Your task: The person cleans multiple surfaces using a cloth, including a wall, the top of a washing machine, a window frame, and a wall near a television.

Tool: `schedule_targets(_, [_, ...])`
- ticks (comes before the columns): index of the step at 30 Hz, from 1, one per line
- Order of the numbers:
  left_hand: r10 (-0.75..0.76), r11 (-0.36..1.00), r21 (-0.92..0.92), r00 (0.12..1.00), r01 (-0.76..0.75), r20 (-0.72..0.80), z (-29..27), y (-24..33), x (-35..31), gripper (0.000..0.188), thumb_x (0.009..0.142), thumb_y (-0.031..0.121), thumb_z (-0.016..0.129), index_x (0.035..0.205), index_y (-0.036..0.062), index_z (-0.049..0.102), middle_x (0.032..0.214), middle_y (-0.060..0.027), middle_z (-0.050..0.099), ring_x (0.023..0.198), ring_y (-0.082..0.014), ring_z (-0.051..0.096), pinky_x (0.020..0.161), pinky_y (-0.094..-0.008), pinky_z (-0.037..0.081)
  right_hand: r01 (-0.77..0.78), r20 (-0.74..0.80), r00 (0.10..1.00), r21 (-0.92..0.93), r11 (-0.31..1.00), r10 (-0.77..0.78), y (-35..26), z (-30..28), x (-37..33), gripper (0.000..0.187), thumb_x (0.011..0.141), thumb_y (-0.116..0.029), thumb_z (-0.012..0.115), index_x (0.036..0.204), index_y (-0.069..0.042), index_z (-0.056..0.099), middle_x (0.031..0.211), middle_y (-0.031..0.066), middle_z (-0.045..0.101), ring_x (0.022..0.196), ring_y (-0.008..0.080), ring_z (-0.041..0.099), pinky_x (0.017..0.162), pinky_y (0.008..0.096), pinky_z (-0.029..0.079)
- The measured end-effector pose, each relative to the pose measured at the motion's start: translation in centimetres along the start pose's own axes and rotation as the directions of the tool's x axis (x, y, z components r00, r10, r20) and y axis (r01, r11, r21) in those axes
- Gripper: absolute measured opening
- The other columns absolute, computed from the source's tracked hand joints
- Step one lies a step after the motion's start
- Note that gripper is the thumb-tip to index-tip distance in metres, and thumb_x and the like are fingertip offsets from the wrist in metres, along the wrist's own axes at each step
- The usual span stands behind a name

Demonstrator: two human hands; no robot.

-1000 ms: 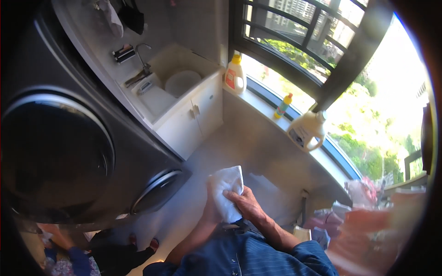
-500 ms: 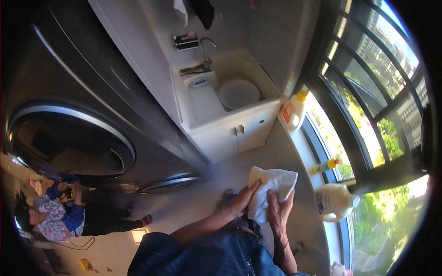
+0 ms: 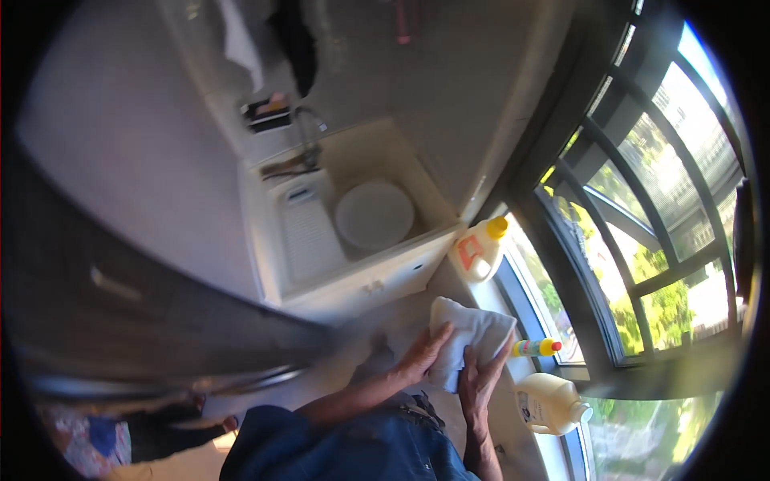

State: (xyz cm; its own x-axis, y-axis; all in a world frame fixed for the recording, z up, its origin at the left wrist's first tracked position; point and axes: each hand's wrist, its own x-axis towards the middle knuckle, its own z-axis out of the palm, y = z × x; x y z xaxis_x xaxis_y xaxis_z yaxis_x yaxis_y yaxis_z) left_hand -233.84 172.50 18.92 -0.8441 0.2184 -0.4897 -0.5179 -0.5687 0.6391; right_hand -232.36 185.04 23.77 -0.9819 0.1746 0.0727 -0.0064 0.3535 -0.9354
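A folded white cloth is held in front of my body, between both hands. My left hand grips its left edge, thumb lying on top. On the other side my right hand holds the lower right part, with its thumb pressed on the cloth and its other fingers mostly behind it. Ahead stands a white laundry sink with a washboard slope, a curved metal faucet and a round pale basin inside.
Along the windowsill at right stand a yellow-capped jug, a small yellow bottle with a red tip and a cream jug. A dark washing machine fills the left. Another person is at the lower left.
My view has turned and come nearer to the sink, which now looks larger. The washing machine's door has left the view. Both hands keep hold of the cloth.
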Motion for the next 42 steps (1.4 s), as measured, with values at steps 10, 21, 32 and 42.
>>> schedule_targets(10, [0.502, 0.84, 0.31, 0.856, -0.446, -0.128, -0.3, 13.2, 7.3, 0.05, 0.086, 0.024, 0.065, 0.126, -0.0001, 0.047, 0.113, -0.0102, 0.059, 0.103, -0.0185, 0.055, 0.088, -0.0323, 0.045, 0.518, 0.077, 0.852, -0.27, 0.812, -0.518, -4.5, 5.0, 15.3, 0.069, 0.082, 0.005, 0.058, 0.143, -0.005, 0.029, 0.117, 0.0252, 0.049, 0.105, 0.0385, 0.052, 0.088, 0.0457, 0.045])
schedule_targets(21, [0.869, 0.458, 0.514, 0.487, -0.726, -0.088, 6.0, 23.1, 12.9, 0.048, 0.084, 0.018, 0.065, 0.124, -0.0034, 0.046, 0.108, -0.0153, 0.062, 0.097, -0.0246, 0.061, 0.085, -0.0341, 0.048, 0.84, 0.347, 0.467, -0.463, 0.284, -0.814, -13.4, 3.8, 27.4, 0.059, 0.077, -0.004, 0.061, 0.133, -0.018, 0.048, 0.117, 0.0235, 0.047, 0.096, 0.0391, 0.057, 0.073, 0.0441, 0.052])
schedule_targets(32, [0.995, 0.093, 0.325, 0.103, -0.941, 0.013, 15.8, 34.6, 19.2, 0.049, 0.084, 0.018, 0.067, 0.119, -0.003, 0.041, 0.103, -0.0228, 0.059, 0.094, -0.0354, 0.061, 0.079, -0.0404, 0.048, 0.59, 0.335, 0.211, -0.793, -0.154, -0.918, -24.0, 3.1, 35.6, 0.047, 0.08, -0.011, 0.064, 0.127, -0.017, 0.059, 0.118, 0.0139, 0.054, 0.101, 0.0293, 0.058, 0.077, 0.0395, 0.055])
schedule_targets(42, [0.957, 0.287, 0.517, 0.227, -0.806, -0.178, 10.0, 35.1, 30.8, 0.039, 0.089, 0.024, 0.06, 0.115, -0.0021, 0.047, 0.1, -0.0239, 0.059, 0.092, -0.0394, 0.059, 0.077, -0.0446, 0.047, 0.441, 0.521, 0.376, -0.828, -0.346, -0.766, -19.1, 12.0, 40.1, 0.038, 0.081, -0.023, 0.054, 0.116, -0.011, 0.059, 0.124, 0.0166, 0.053, 0.095, 0.0286, 0.054, 0.076, 0.045, 0.046])
